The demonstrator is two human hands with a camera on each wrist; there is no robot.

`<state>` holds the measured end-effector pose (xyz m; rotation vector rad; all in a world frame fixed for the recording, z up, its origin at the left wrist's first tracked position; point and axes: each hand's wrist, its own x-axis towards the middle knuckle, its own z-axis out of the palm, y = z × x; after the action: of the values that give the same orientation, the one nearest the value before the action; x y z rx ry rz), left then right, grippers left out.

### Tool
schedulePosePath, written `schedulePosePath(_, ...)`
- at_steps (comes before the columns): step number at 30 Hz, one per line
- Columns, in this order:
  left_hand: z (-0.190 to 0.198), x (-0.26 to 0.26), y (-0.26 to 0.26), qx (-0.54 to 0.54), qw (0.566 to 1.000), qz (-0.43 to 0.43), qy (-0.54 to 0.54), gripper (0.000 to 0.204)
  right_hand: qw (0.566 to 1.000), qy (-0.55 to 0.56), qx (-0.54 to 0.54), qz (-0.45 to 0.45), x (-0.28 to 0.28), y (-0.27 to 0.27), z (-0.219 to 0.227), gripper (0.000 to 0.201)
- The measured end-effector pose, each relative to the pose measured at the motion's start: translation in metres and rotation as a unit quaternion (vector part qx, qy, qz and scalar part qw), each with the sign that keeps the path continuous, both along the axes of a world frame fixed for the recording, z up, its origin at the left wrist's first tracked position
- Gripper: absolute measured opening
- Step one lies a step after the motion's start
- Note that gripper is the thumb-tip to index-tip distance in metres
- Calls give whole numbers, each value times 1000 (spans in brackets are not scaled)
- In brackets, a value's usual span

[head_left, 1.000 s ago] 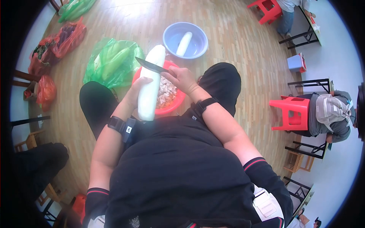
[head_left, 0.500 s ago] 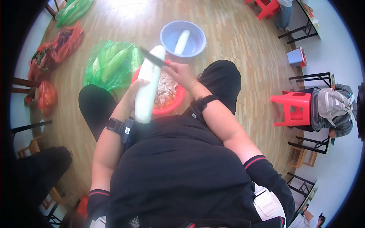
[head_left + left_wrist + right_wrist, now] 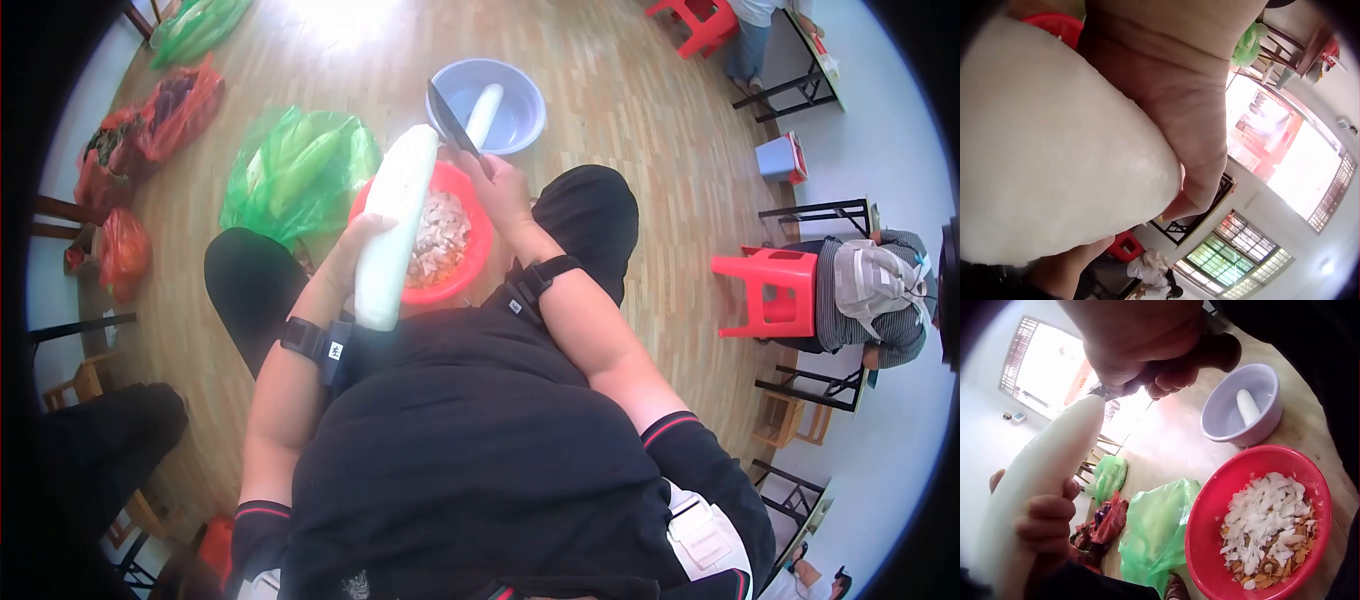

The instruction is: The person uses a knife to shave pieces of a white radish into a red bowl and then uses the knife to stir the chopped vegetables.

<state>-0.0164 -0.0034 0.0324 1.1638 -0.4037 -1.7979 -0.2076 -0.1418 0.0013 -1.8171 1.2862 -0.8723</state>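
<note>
A long white peeled vegetable slants above the red basin; the left hand grips it around its middle, and in the right wrist view the fingers curl round it. The right hand holds a dark-bladed knife by its handle, blade pointing up and left, just right of the vegetable's far end. In the right wrist view the right hand wraps the dark handle. White and orange peelings lie in the red basin. The left wrist view shows the vegetable close up against the palm.
Beyond the red basin stands a lavender basin with another white vegetable in it. A green bag of long vegetables lies at the left, red bags farther off. A red stool and a seated person are at the right.
The knife has swung off the vegetable to the right, its blade turning more upright. The right hand has shifted slightly right with it. The vegetable's near end has moved slightly left and toward the body.
</note>
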Motion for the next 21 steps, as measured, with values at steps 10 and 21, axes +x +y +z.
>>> schedulePosePath(10,-6,4,-1,-9,998,-7,58,57,997,61,0,49,0,4,6,46)
schedulePosePath(21,-7,5,1,-3,1000,12,29,57,1000,22,15,10,-2,9,9,46)
